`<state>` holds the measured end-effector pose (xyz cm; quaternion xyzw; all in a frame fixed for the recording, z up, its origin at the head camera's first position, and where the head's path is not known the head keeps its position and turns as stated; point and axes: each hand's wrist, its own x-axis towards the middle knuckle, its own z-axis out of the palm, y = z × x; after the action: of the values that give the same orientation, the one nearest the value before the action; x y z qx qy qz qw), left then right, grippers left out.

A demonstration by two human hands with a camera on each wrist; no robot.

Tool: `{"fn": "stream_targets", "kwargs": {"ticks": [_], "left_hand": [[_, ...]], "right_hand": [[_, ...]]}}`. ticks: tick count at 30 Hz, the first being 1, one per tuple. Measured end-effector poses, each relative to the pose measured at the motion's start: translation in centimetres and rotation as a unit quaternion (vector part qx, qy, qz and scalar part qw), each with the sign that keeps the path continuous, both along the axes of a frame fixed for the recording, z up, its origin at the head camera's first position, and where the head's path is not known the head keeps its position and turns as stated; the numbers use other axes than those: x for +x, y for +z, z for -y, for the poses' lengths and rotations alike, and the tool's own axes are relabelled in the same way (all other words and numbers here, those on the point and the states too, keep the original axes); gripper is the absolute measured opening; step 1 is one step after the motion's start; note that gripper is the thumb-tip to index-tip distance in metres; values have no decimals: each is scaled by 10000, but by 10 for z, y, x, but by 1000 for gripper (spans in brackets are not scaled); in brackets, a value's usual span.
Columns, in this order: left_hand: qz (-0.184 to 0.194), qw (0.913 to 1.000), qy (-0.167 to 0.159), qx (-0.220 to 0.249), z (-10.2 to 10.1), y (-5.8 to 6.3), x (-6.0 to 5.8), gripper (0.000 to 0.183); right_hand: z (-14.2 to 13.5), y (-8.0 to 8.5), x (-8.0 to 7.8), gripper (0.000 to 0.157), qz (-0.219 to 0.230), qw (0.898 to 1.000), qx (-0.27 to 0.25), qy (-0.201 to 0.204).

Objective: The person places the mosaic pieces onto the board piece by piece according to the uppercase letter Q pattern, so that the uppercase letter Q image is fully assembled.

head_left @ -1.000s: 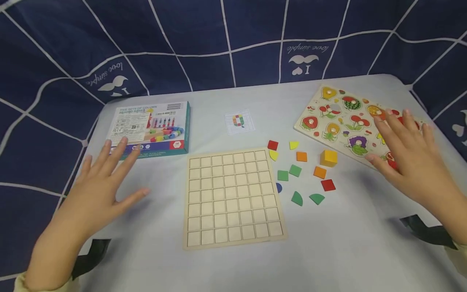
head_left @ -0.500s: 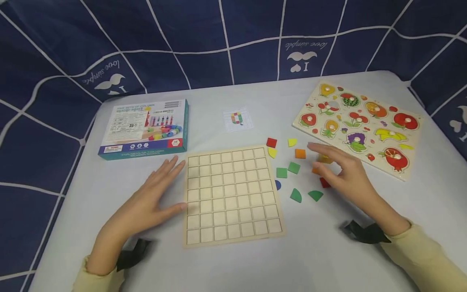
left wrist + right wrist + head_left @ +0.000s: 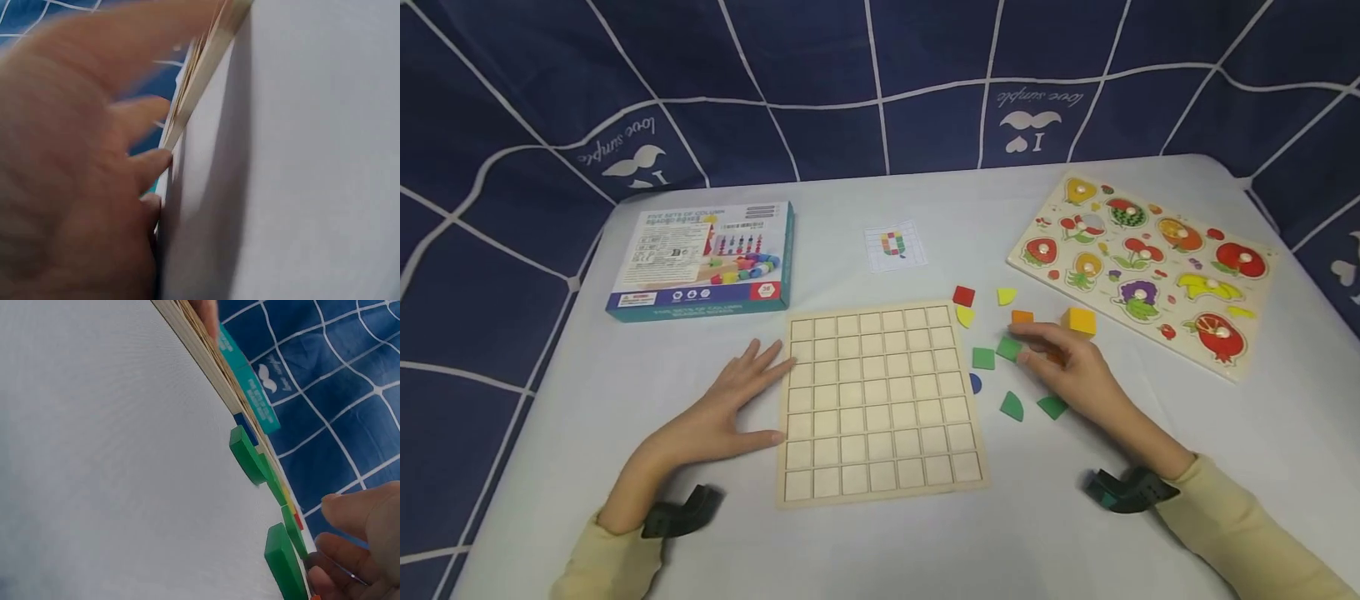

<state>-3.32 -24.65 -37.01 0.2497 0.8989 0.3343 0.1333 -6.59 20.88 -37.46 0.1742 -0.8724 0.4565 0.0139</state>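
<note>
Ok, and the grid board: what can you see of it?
The grid board is a thin, pale, roughly square panel that looks wooden, grooved into seven rows of seven bare cells within a plain border. It lies flat on the white table. The left hand touches its left edge; a blue piece sits at its right edge, contact unclear.

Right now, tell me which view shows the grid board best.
The head view: it shows the grid board from above, its squares plain, the left hand only at its edge. The left wrist view gives just a strip of its edge, partly behind that hand; the right wrist view catches part of it, nearly edge-on.
</note>
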Motion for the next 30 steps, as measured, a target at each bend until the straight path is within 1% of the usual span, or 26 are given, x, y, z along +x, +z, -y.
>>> {"fn": "stream_targets", "kwargs": {"ticks": [3,10,12,16,21,26,30], "left_hand": [[-77,9998,-106,-137,-1,-2,-1,91],[-208,9994,-78,-278,0,0,-2,91],[-249,9992,-70,-289,1,1,-2,91],[-257,9993,-59,-258,3,2,-1,90],[-199,9996,-115,-179,3,0,0,88],[-221,9995,-146,-166,2,-4,0,88],[-208,9996,-107,-173,1,-5,2,88]], "right_hand": [[-1,-3,-1,41,-176,9994,307,26],[4,-4,-8,44,-748,9944,740,-37],[7,-4,-10,43,-843,9929,830,-84],[11,-4,-11,40,-882,9916,936,-166],[10,-6,-6,40,-882,9917,915,-172],[7,-7,-5,43,-839,9931,790,-234],[13,2,-3,43,-805,9949,586,-135]]}}
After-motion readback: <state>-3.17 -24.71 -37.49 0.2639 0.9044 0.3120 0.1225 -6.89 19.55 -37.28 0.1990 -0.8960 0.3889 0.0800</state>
